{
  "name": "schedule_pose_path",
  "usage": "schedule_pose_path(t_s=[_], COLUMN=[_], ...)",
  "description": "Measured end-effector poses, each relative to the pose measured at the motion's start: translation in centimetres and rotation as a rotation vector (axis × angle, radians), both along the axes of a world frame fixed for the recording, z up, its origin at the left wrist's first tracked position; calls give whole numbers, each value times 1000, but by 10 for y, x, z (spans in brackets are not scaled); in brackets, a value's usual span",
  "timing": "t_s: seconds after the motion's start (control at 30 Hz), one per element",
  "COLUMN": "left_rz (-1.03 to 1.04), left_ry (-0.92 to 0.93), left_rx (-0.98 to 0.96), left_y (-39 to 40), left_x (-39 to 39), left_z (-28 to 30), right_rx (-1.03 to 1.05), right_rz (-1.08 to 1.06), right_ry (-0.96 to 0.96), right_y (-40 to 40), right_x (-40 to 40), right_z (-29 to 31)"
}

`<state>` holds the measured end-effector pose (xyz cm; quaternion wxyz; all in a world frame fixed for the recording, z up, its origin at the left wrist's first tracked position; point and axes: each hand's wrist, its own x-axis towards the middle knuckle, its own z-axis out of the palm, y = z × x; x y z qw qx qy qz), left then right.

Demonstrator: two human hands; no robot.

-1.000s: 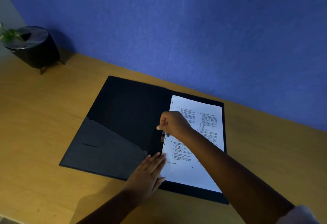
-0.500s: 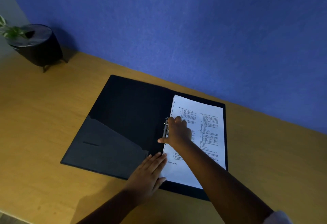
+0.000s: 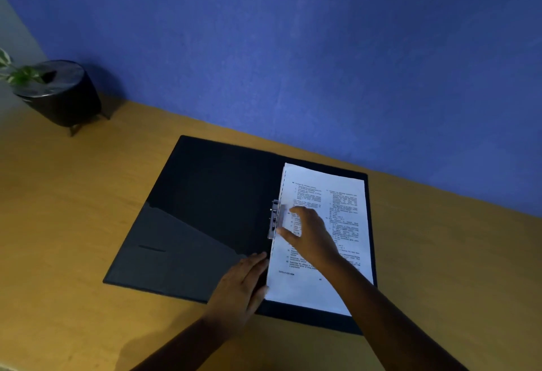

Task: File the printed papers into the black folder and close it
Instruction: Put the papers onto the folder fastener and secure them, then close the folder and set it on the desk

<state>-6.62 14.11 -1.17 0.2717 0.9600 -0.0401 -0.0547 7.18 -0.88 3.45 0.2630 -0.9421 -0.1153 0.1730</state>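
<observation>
A blue wall (image 3: 322,62) fills the upper half of the view, and below it a wooden desk (image 3: 73,209) runs from 9 o'clock across to 3 o'clock. At the centre of the desk the black folder (image 3: 211,194) lies wide open, its left cover carrying a slanted inner pocket (image 3: 176,250) toward 7 o'clock. The printed papers (image 3: 343,194) rest flat on the folder's right half, toward 4 o'clock of centre, their left edge along the spine. At 10 o'clock a dark round plant pot (image 3: 58,95) stands on the desk near the wall, green leaves (image 3: 17,74) poking over its rim. The right hand (image 3: 311,235) lies on the papers with fingers spread, its grip loose and closed on nothing, fingertips just beside the metal clip (image 3: 274,219) at the spine. The left hand (image 3: 243,285) presses flat, fingers straight, on the folder at 6 o'clock, touching the papers' lower left edge and holding nothing.
</observation>
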Motion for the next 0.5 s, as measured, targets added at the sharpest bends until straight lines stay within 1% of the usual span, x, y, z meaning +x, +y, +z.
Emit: schedule_pose_path(t_s=[0.07, 0.1, 0.13, 0.23, 0.3, 0.4, 0.5], left_rz=[126, 202, 285, 518, 643, 798, 894], left_ry=[-49, -76, -65, -5, 22, 108, 195], left_rx=[-47, -37, -19, 36, 86, 103, 65], left_y=[13, 23, 34, 70, 92, 117, 133], left_x=[4, 6, 8, 6, 0, -5, 1], left_z=[-1, 0, 1, 2, 4, 11, 16], right_rx=[16, -1, -26, -94, -126, -156, -93], right_rz=[-54, -95, -152, -370, -480, -509, -584], right_ry=[-21, -27, -29, -40, -22, 31, 59], right_y=[-28, -42, -57, -95, -114, -130, -132], right_x=[-12, -19, -27, -48, -59, -68, -70], right_z=[-1, -2, -4, -7, -9, -13, -13])
